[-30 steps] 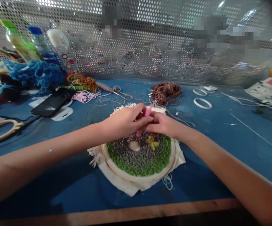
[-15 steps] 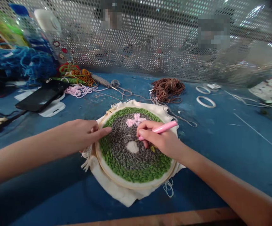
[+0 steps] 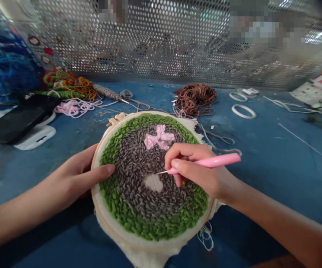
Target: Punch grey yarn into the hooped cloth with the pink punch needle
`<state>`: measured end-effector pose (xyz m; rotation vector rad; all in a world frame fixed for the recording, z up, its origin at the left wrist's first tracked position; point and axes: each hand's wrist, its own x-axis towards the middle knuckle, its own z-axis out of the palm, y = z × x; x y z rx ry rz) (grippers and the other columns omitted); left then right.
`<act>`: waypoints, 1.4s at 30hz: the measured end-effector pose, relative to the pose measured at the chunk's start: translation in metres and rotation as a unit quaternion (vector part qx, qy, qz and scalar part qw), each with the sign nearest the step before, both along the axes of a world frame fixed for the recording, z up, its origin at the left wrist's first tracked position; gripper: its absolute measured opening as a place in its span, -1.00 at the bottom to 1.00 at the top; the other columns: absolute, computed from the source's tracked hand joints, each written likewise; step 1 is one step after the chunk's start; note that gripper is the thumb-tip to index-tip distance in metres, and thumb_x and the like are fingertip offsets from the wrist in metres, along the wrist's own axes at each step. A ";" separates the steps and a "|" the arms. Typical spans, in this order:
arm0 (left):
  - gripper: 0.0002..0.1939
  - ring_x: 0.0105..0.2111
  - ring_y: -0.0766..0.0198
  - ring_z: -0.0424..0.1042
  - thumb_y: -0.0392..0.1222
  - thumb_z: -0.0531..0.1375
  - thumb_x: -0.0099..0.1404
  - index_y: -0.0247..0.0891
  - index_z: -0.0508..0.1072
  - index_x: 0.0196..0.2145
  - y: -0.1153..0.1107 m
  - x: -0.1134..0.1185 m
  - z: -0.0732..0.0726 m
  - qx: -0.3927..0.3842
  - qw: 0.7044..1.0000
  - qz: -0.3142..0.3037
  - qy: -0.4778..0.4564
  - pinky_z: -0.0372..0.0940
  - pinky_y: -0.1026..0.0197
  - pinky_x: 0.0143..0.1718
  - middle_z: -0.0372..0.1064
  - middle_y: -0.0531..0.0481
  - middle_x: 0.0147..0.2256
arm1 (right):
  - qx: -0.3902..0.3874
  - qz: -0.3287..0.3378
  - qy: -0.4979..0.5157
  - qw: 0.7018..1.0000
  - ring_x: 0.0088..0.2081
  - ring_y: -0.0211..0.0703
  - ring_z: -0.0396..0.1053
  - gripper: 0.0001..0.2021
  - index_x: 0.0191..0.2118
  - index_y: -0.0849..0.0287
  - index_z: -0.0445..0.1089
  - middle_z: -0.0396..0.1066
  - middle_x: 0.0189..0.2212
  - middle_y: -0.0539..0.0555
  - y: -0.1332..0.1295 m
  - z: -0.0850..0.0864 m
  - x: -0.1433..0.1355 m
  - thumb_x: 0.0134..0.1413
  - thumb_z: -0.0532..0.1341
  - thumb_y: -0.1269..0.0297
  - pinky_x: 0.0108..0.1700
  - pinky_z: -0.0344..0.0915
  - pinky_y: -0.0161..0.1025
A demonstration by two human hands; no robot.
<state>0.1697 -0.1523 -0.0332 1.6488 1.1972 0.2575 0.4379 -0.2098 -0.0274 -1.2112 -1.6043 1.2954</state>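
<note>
A round embroidery hoop [image 3: 99, 208] lies on the blue table, filled with grey stitches, a green stitched border, a pink flower [image 3: 158, 137] and a bare cream patch [image 3: 153, 182]. My left hand [image 3: 76, 178] grips the hoop's left edge, thumb pressed on the green border. My right hand [image 3: 197, 169] holds a pink punch needle [image 3: 213, 162] like a pen, its metal tip pointing left just above the bare patch.
Brown yarn [image 3: 196, 97] lies behind the hoop, pink yarn [image 3: 73, 107] and orange-green yarn [image 3: 66, 83] at back left. A black phone [image 3: 18, 119] rests on a white piece at left. Two white rings [image 3: 243, 111] lie at back right. A perforated metal screen [image 3: 161, 44] closes the back.
Both hands were together over the hoop's far edge. My left hand moved to the hoop's left rim, my right hand brought the needle down to the bare patch, and the view came closer.
</note>
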 end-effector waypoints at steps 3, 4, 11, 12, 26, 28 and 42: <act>-0.34 -0.24 0.07 0.54 0.05 0.20 0.31 0.08 0.14 0.32 0.003 -0.007 -0.006 -0.097 0.989 0.033 -0.102 0.45 0.09 -0.14 0.61 0.03 -0.25 | 0.001 -0.039 0.027 0.999 -0.59 -0.28 0.31 -0.89 -0.46 0.14 0.32 0.33 -0.64 -0.08 0.000 -0.002 0.002 0.03 0.16 0.44 -0.55 0.16 -0.34; -0.33 -0.24 0.06 0.55 0.06 0.23 0.29 0.13 0.14 0.32 0.004 -0.009 -0.008 -0.104 0.988 0.035 -0.110 0.45 0.09 -0.14 0.62 0.05 -0.25 | 0.007 -0.051 0.038 0.998 -0.60 -0.28 0.30 -0.88 -0.47 0.13 0.32 0.32 -0.66 -0.08 0.000 -0.003 0.002 0.03 0.15 0.45 -0.55 0.16 -0.33; -0.31 -0.26 0.04 0.55 0.13 0.28 0.20 0.23 0.24 0.27 0.004 -0.011 -0.009 -0.077 0.992 0.051 -0.091 0.44 0.13 -0.20 0.61 0.12 -0.31 | 0.025 -0.071 0.040 0.996 -0.63 -0.29 0.25 -0.83 -0.49 0.11 0.32 0.31 -0.70 -0.09 -0.002 -0.006 0.006 0.07 0.10 0.45 -0.54 0.18 -0.32; -0.31 -0.25 0.04 0.55 0.13 0.29 0.18 0.24 0.25 0.26 0.002 -0.010 -0.007 -0.073 0.992 0.067 -0.080 0.43 0.13 -0.21 0.61 0.13 -0.32 | 0.025 -0.068 0.037 0.997 -0.63 -0.29 0.24 -0.83 -0.49 0.11 0.32 0.30 -0.70 -0.09 -0.002 -0.006 0.007 0.08 0.10 0.44 -0.54 0.18 -0.32; -0.15 -0.40 -0.02 0.54 0.12 0.31 0.02 0.34 0.18 0.27 -0.017 -0.011 0.000 -0.042 0.990 0.127 -0.039 0.46 0.03 -0.30 0.63 0.15 -0.36 | 0.111 -0.015 -0.088 0.990 -0.58 -0.32 0.19 -0.84 -0.46 0.12 0.29 0.28 -0.61 -0.09 -0.004 -0.004 -0.012 0.12 0.10 0.43 -0.50 0.12 -0.31; -0.18 -0.35 0.00 0.55 0.06 0.33 0.06 0.28 0.21 0.27 -0.015 -0.011 -0.003 -0.041 0.990 0.121 -0.058 0.48 0.11 -0.30 0.63 0.14 -0.33 | 0.051 -0.056 0.008 0.997 -0.64 -0.35 0.15 -0.81 -0.50 0.13 0.28 0.21 -0.67 -0.12 -0.004 -0.003 -0.006 0.10 0.07 0.45 -0.59 0.07 -0.35; -0.24 0.01 -0.08 0.55 -0.29 0.36 0.07 0.08 0.34 0.22 -0.016 -0.013 -0.014 -0.080 0.955 0.100 -0.267 0.54 0.36 -0.47 0.60 0.13 -0.05 | 0.110 -0.043 -0.017 0.993 -0.61 -0.41 0.13 -0.81 -0.51 0.16 0.27 0.23 -0.63 -0.13 -0.009 -0.001 -0.005 0.08 0.08 0.49 -0.57 0.06 -0.39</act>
